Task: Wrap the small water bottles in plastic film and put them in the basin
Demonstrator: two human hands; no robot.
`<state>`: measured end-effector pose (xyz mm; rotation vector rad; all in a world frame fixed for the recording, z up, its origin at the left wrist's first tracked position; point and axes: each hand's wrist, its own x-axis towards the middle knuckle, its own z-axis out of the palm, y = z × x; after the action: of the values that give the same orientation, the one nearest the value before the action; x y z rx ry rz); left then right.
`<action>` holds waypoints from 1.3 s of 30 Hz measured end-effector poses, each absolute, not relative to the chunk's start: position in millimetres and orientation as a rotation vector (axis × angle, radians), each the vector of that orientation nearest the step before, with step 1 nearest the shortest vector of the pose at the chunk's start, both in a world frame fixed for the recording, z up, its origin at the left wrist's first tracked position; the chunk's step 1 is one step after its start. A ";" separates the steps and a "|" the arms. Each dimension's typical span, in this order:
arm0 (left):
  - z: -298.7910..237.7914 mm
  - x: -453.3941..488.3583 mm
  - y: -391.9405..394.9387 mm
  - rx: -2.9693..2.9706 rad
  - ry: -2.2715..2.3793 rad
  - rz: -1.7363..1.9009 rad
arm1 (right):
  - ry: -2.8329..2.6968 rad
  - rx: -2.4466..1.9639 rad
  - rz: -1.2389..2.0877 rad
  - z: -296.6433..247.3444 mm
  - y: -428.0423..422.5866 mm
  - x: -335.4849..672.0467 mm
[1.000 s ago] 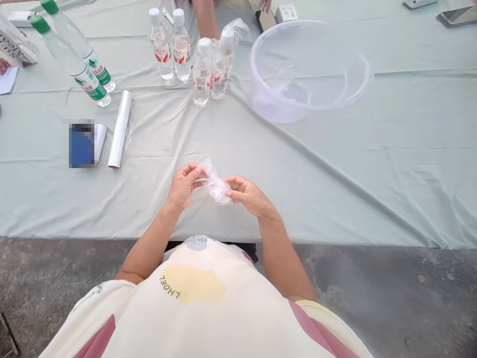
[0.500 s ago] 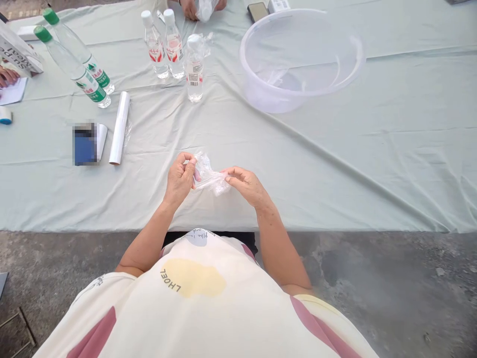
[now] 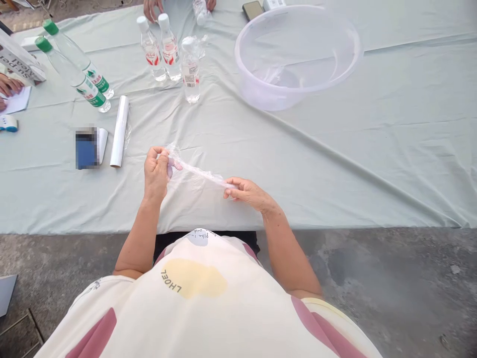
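Observation:
A thin strip of clear plastic film [image 3: 197, 172] is stretched between both my hands, just above the pale green tablecloth [image 3: 335, 164]. My left hand [image 3: 157, 171] pinches its upper left end with closed fingers. My right hand [image 3: 248, 192] pinches the lower right end. The film looks twisted into a narrow band between them.
A roll of cling film [image 3: 119, 131] and a blue card [image 3: 86, 148] lie left of my hands. Two green-capped bottles [image 3: 76, 74] lean at far left. Three small water bottles [image 3: 169, 47] and a clear plastic basin [image 3: 296, 52] stand behind. Other people's hands [image 3: 9, 87] show at the edges.
The crumpled film has been pulled out into a long strip: my left hand moved up and left, my hands are now further apart. One small bottle left the group at the back.

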<state>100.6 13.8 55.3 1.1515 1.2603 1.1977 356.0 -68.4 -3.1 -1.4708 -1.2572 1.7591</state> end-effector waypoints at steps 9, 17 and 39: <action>66.3 113.7 5.8 1.203 1.261 0.977 | -1.044 -1.548 0.919 5.9 -66.7 349.0; 88.3 121.8 1.7 1.556 1.220 0.840 | -1.124 -1.280 1.423 7.6 -63.9 302.3; 21.8 100.7 8.1 0.979 1.314 1.098 | -0.968 -1.477 1.394 -12.5 -46.7 287.6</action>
<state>100.7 8.1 21.8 0.9793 1.3136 1.0977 287.6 -46.7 -12.5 -1.4771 -0.9679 1.3936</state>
